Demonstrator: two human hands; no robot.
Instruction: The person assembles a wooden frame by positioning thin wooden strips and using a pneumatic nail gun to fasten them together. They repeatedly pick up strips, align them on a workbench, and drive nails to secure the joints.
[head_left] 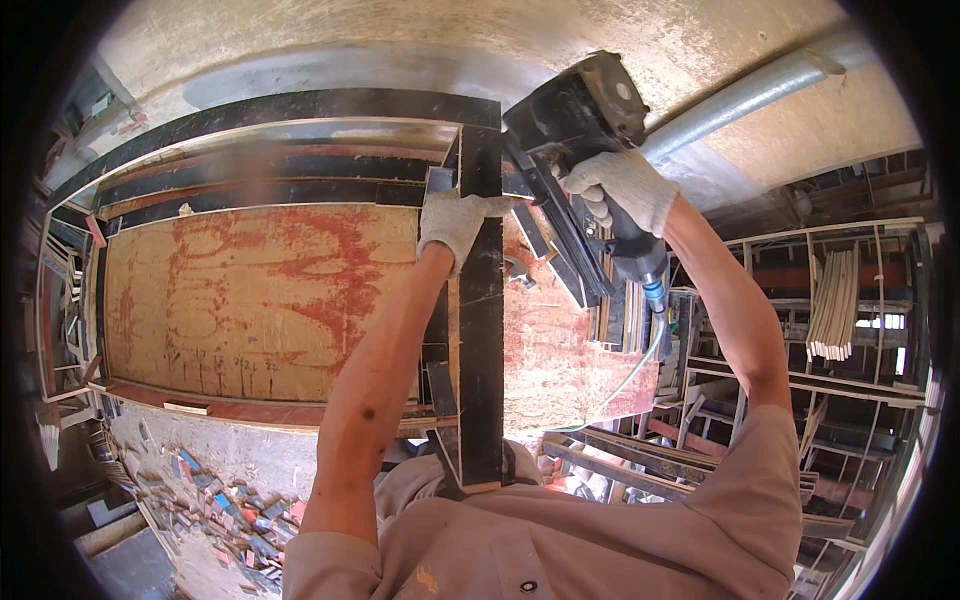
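Note:
My right hand (628, 190), in a light knit glove, is closed round the grip of a black nail gun (565, 115). The gun's long magazine (562, 225) slants down beside the frame. Its front end is close to the frame's far right corner; whether it touches cannot be made out. A wooden frame of dark-faced planks (483, 350) reaches from the back toward my body. My left hand (455, 225), gloved too, grips its right-hand plank near that corner, thumb laid across the top. The fingertips under the plank are hidden.
A red-stained plywood worktop (250, 300) lies beneath the frame. From the gun's grip an air hose (640, 360) curves down. Wood strips (835, 305) are stacked on the rack at right. Offcuts (235, 515) litter the floor at lower left. A metal pipe (755, 100) runs along the back.

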